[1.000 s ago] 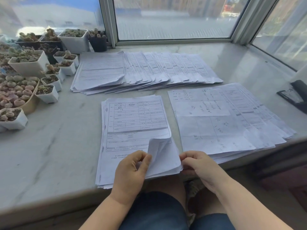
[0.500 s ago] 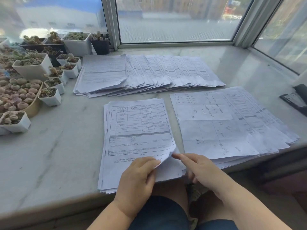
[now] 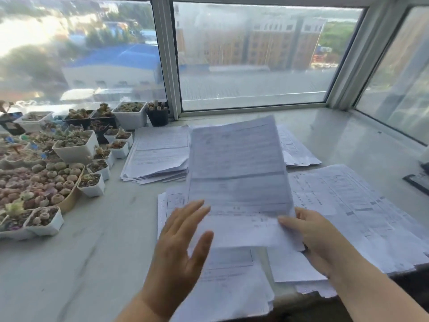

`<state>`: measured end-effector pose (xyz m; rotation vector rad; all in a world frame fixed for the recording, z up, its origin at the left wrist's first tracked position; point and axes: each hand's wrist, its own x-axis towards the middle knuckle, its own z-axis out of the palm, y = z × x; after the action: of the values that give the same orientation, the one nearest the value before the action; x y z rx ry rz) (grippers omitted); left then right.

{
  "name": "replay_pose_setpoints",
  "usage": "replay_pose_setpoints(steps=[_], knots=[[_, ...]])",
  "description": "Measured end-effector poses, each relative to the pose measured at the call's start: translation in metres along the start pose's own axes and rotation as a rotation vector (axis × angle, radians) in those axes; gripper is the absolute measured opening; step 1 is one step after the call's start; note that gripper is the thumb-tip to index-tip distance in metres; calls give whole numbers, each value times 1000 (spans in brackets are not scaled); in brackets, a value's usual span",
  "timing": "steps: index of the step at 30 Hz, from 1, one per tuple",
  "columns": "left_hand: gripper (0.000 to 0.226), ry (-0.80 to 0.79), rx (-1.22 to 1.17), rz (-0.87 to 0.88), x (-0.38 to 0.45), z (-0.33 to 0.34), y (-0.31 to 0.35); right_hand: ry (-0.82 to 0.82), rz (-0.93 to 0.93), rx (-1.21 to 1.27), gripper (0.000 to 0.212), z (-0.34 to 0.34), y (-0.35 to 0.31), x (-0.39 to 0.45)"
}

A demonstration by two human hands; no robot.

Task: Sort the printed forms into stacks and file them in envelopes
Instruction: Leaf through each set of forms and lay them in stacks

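- My right hand (image 3: 315, 238) has its grip pinched on the lower right edge of a lifted sheet (image 3: 239, 182), which stands raised above the near stack (image 3: 229, 287).
- My left hand (image 3: 181, 247) is spread, fingers straight, holding nothing, just left of the sheet.
- Right of the sheet lies a fanned stack (image 3: 362, 217) on the counter (image 3: 76, 263); behind it, another spread (image 3: 157, 154).

Bare worktop (image 3: 69, 263) lies open at lower left and at upper right by the window. Plant pots (image 3: 76, 147) crowd the left edge; paper stacks (image 3: 362, 217) fill centre and right, with a dark object, perhaps a stapler (image 3: 417, 182), at the right edge.
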<state>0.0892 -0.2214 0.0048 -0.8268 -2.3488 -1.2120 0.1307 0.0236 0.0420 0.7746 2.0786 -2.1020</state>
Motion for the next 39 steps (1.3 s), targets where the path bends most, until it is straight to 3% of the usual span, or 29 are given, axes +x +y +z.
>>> replay_pose_setpoints(steps=[3, 7, 11, 17, 19, 26, 33, 36, 39], knots=[[40, 101, 43, -63, 54, -10, -21, 93, -80, 306, 17, -12, -36, 28], [42, 63, 127, -188, 106, -1, -75, 136, -147, 558, 26, -14, -75, 80], [42, -86, 207, -274, 149, 21, -131, 121, -148, 650, 26, 1, -94, 141], [67, -378, 256, -365, 183, 66, -192, -35, -63, 683, 26, 50, -98, 230], [70, -404, 240, -412, 183, 75, -204, -84, -34, 662, 25, 67, -95, 253], [39, -231, 234, -374, 168, 78, -218, -216, 67, 540, 21, 104, -82, 309], [28, -148, 192, -369, 168, 80, -226, -249, 121, 434, 12, 112, -79, 331], [36, -83, 190, -393, 169, 81, -225, -249, 128, 390, 17, 113, -76, 335], [63, -40, 138, -398, 170, 79, -223, -299, 161, 361, 21, 117, -74, 339]])
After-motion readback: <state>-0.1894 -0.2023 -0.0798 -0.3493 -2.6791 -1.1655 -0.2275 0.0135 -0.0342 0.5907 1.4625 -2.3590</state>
